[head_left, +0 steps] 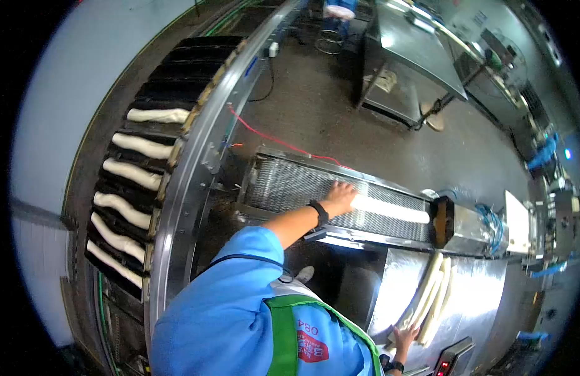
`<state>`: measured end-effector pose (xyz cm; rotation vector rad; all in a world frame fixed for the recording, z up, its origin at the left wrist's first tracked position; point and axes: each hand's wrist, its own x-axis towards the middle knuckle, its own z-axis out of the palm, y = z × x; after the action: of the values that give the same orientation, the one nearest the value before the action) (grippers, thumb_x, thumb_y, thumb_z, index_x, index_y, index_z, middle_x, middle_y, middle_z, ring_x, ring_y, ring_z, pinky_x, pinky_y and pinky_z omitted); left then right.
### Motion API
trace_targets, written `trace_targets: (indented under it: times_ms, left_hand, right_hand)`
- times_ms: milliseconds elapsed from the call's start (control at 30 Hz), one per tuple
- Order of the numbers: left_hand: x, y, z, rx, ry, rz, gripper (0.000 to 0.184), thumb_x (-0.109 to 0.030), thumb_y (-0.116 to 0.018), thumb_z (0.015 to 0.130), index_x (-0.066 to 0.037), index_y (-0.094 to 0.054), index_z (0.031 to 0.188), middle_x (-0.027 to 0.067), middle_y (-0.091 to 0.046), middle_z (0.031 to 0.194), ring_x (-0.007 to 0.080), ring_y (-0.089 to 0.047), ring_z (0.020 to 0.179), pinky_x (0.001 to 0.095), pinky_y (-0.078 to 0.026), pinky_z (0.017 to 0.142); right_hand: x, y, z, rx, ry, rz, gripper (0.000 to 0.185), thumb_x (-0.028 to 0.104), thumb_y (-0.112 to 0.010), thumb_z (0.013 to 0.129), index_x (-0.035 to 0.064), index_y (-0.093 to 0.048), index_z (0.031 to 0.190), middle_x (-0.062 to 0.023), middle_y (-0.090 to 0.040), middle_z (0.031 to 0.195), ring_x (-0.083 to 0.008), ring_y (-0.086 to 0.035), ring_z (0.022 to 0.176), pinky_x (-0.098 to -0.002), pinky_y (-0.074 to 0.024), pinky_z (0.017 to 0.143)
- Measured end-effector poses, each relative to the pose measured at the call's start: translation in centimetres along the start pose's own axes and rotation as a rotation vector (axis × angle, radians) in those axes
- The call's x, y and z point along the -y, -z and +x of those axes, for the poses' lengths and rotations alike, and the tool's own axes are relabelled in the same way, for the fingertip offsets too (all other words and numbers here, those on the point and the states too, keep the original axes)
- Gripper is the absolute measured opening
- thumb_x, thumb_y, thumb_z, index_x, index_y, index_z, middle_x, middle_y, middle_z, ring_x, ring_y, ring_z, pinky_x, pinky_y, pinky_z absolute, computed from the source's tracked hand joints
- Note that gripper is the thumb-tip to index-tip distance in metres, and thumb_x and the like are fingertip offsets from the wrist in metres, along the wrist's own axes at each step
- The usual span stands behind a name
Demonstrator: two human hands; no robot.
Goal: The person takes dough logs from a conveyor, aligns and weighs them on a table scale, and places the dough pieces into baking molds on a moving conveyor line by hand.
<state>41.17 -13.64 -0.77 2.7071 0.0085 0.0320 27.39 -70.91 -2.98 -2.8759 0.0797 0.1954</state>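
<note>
Dough rope (393, 209) at the left hand (341, 197): palm down by one end of it, fingers a bit spread. Can't tell if they're actually pinching it or just resting there. The rope lies lengthwise on the mesh conveyor (277, 182), other end close to the metal housing (475, 229). The right hand (405, 338) is at the lower ends of a bunch of dough ropes (431, 297) on the steel table (475, 282); can't make out whether it's gripping or only touching.

My guess on handling: soft, floppy, not very heavy but saggy over that length, maybe tacky. I'd support it underneath near both ends with flat fingers, because one tight pinch would probably dent or stretch it.

Further out, what looks like a digital scale (454, 357) with red digits sits near the right hand, and over on the left a line of black trays (186, 62) has six dough strips (142, 145) in it, one per tray.
</note>
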Motion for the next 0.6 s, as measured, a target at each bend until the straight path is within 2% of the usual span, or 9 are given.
trace_targets:
  times_ms: [100,167,200,233,300,367,433,500,600]
  left_hand:
    - [0.0,0.6,0.0,-0.062,-0.073,0.069,0.046,-0.023,-0.063,0.063,-0.005,-0.048,0.102,0.0124,-0.049,0.102,0.0259,-0.044,0.098,0.0402,-0.035,0.081]
    - [0.6,1.4,0.4,0.078,0.005,0.060,0.041,-0.026,-0.065,0.059,-0.006,-0.054,0.093,0.0110,-0.056,0.088,0.0279,-0.053,0.084,0.0372,-0.041,0.074]
    - [0.7,3.1,-0.1,0.219,0.095,-0.243,0.042,-0.028,-0.063,0.060,0.000,-0.054,0.090,0.0124,-0.056,0.074,0.0273,-0.056,0.069,0.0361,-0.044,0.065]
    - [1.5,3.6,-0.4,0.361,0.182,-0.695,0.045,-0.031,-0.060,0.064,0.004,-0.052,0.091,0.0116,-0.055,0.073,0.0204,-0.055,0.062,0.0325,-0.046,0.057]
    - [0.9,5.6,-2.0,0.383,0.292,-1.355,0.049,-0.035,-0.057,0.066,0.005,-0.049,0.095,0.0097,-0.054,0.072,0.0141,-0.053,0.060,0.0262,-0.044,0.048]
    - [-0.6,9.7,-4.3,0.206,0.223,-1.620,0.051,-0.036,-0.056,0.067,0.003,-0.047,0.099,0.0081,-0.054,0.074,0.0117,-0.053,0.059,0.0217,-0.042,0.042]
    - [-2.5,15.2,-7.6,-0.129,0.397,-1.705,0.050,-0.035,-0.056,0.068,0.001,-0.046,0.102,0.0082,-0.054,0.078,0.0130,-0.054,0.060,0.0240,-0.045,0.045]
    - [-2.7,20.6,-10.7,-0.363,0.308,-1.772,0.050,-0.033,-0.055,0.069,0.001,-0.045,0.104,0.0083,-0.054,0.079,0.0131,-0.054,0.063,0.0245,-0.047,0.050]
    - [-1.3,26.2,-14.0,-0.849,0.088,-1.574,0.046,-0.029,-0.055,0.070,-0.001,-0.044,0.105,0.0067,-0.052,0.078,0.0118,-0.052,0.064,0.0249,-0.046,0.053]
  right_hand:
    - [2.1,0.5,0.3,-0.024,-0.024,0.020,0.093,0.039,-0.074,0.050,0.0062,-0.028,0.124,-0.0299,-0.016,0.126,-0.0433,-0.021,0.115,-0.0487,-0.0247,0.092]
    - [2.5,0.7,-0.3,-0.019,-0.061,0.036,0.092,0.039,-0.074,0.050,0.0064,-0.029,0.124,-0.0295,-0.017,0.126,-0.0433,-0.021,0.115,-0.0482,-0.0246,0.093]
    - [2.4,0.8,0.0,-0.043,-0.014,-0.022,0.090,0.036,-0.074,0.051,0.0034,-0.030,0.122,-0.0310,-0.018,0.124,-0.0433,-0.023,0.114,-0.0458,-0.0255,0.093]
    - [2.3,0.8,0.0,-0.069,0.032,-0.080,0.088,0.033,-0.074,0.052,0.0004,-0.031,0.121,-0.0325,-0.019,0.123,-0.0433,-0.025,0.113,-0.0433,-0.0264,0.093]
    - [0.9,0.4,-1.1,-0.047,0.062,-0.114,0.092,0.036,-0.075,0.048,0.0002,-0.031,0.121,-0.0318,-0.015,0.126,-0.0422,-0.021,0.116,-0.0447,-0.0251,0.093]
    - [-1.4,-0.5,-1.1,-0.100,0.155,-0.103,0.094,0.034,-0.074,0.047,0.0004,-0.030,0.122,-0.0321,-0.012,0.126,-0.0425,-0.019,0.117,-0.0451,-0.0239,0.094]
    - [-2.0,-1.1,-1.2,-0.093,0.110,-0.134,0.094,0.034,-0.074,0.046,0.0007,-0.030,0.122,-0.0326,-0.014,0.125,-0.0430,-0.021,0.116,-0.0450,-0.0243,0.093]
    - [-2.2,-1.3,-0.8,-0.091,0.061,-0.164,0.094,0.034,-0.073,0.045,0.0009,-0.031,0.122,-0.0331,-0.015,0.124,-0.0434,-0.023,0.114,-0.0450,-0.0247,0.093]
    - [-2.7,-0.9,0.6,-0.021,-0.002,-0.080,0.094,0.037,-0.072,0.044,0.0014,-0.031,0.121,-0.0340,-0.022,0.119,-0.0432,-0.026,0.109,-0.0438,-0.0255,0.092]
